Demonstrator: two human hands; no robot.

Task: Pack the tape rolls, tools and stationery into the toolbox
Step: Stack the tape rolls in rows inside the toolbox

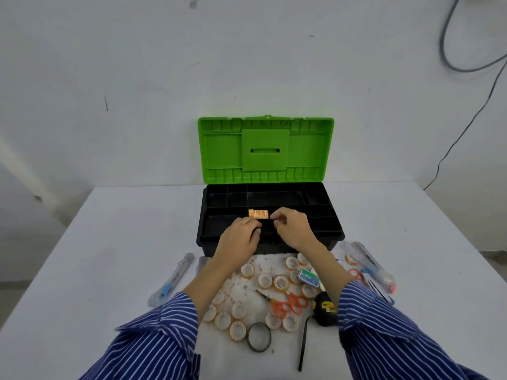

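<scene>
We hold both hands over the open toolbox (270, 215). Our right hand (292, 229) pinches a small yellow pack (258, 214) above a tray slot, seemingly to seat it; our left hand (241, 237), fingers curled, steadies nearby. Tape rolls (265, 280) and scissors (289, 304) wait on the table (109, 242).

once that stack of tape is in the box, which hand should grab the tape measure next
Right, probably. The tape measure lies right beside the right forearm, at the near right of the pile. The left hand would have to cross over the scissors. Both hands are now over the toolbox, with the right hand pinching the tape stack.
</scene>
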